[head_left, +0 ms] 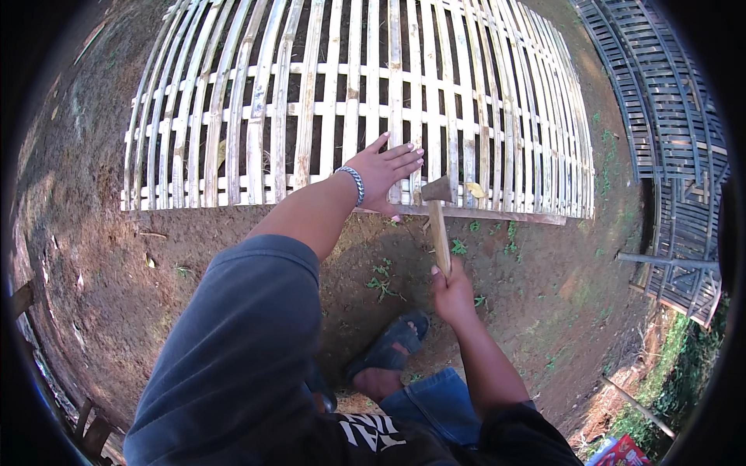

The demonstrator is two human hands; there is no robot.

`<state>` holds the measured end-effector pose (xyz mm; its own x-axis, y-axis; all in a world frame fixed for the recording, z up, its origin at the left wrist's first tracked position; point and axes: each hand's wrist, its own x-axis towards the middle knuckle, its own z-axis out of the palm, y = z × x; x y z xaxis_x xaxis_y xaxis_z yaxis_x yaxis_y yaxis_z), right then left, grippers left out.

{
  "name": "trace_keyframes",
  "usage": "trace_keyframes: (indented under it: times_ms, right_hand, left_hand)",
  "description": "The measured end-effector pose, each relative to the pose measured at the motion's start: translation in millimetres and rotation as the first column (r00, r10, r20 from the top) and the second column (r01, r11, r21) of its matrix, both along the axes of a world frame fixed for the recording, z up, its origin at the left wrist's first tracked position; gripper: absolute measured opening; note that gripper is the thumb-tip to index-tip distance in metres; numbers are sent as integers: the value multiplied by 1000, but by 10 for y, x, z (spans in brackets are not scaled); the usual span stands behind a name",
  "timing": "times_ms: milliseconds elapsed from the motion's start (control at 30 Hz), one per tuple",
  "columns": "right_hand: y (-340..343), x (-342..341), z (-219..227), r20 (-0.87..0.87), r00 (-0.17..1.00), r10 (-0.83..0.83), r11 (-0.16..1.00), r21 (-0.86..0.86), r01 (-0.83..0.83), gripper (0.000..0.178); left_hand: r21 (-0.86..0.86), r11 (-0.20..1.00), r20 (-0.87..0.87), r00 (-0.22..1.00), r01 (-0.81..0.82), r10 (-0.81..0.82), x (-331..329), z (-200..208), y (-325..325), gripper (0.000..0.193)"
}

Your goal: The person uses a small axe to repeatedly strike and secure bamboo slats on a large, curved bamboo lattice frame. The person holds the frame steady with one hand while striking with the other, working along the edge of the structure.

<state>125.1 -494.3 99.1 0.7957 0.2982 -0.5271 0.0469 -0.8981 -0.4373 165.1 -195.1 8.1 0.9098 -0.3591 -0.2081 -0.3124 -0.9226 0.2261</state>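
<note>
A wide panel of pale bamboo slats (395, 75), joined by crosswise strips, lies just above the ground in front of me. My left hand (385, 172) rests flat on its near edge, fingers spread over the slats; a braided bracelet circles that wrist. To the right of it, my right hand (453, 293) grips the lower part of the wooden handle of a small hatchet (440, 233). The flared metal head is over the panel's near edge, close to my left fingertips. Whether the head touches the slats I cannot tell.
Bare brown soil (210, 248) with small weeds surrounds the panel. My sandalled foot (388, 353) stands below its near edge. Darker slatted bamboo panels (676, 116) line the right side, with a pole (668, 260) across them. A red package (624, 452) shows at the lower right.
</note>
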Motion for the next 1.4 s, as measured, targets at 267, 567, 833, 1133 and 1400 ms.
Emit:
trace_keyframes:
  times_ms: [267, 567, 833, 1133, 1400]
  right_hand:
    - [-235, -241, -446, 233, 954, -190, 957, 260, 127, 44]
    - [135, -54, 105, 127, 930, -346, 850, 461, 253, 42]
    - [-157, -90, -232, 34, 999, 11, 990, -139, -6, 41]
    - [-17, 92, 116, 259, 925, 277, 960, -34, -278, 44]
    - [14, 97, 164, 227, 901, 370, 929, -117, -352, 42]
  left_hand:
    - [-1, 1000, 13, 1000, -1, 1, 47, -15, -10, 112]
    - [-18, 1000, 41, 999, -22, 23, 8, -56, 10, 110]
    - [-51, 998, 32, 999, -30, 31, 49, -58, -2, 111]
    - [-53, 998, 35, 999, -38, 40, 6, -17, -2, 108]
    - [-8, 999, 36, 999, -35, 35, 24, -71, 2, 103]
